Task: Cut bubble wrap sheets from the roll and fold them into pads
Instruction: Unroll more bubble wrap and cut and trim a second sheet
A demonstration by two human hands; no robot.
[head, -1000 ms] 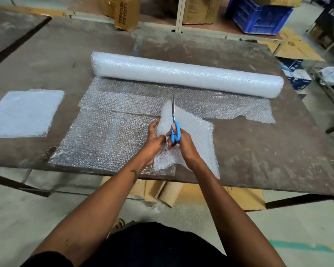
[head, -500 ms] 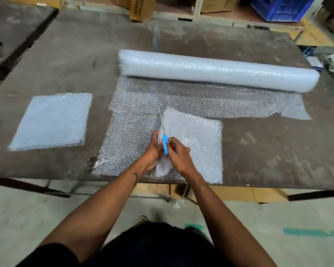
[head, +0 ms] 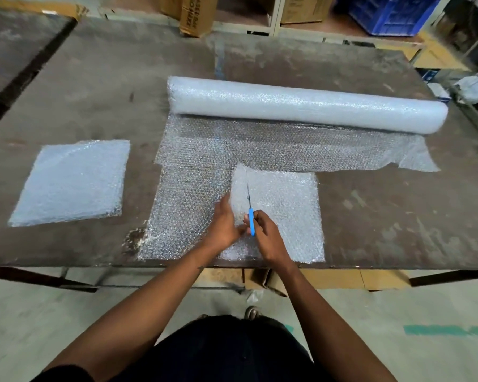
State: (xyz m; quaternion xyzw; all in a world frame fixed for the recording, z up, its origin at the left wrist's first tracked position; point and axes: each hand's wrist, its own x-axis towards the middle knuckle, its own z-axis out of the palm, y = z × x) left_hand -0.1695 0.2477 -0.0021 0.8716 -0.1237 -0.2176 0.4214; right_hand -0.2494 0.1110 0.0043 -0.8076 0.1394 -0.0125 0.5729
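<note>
One head-worn wide-angle view, looking forward and steeply down over the table (head: 370, 216), close above both forearms, shelving at the top edge.

Both hands (head: 224, 224) (head: 265, 232) curled, nearly touching

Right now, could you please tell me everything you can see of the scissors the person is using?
The scissors have a bright blue plastic-looking handle and thin dark blades. The right hand grips the handle; the blades point away from the person, toward the roll, and look nearly closed. They run along the raised edge of the bubble wrap sheet, which the left hand holds beside them. The finger loops are hidden.
</note>
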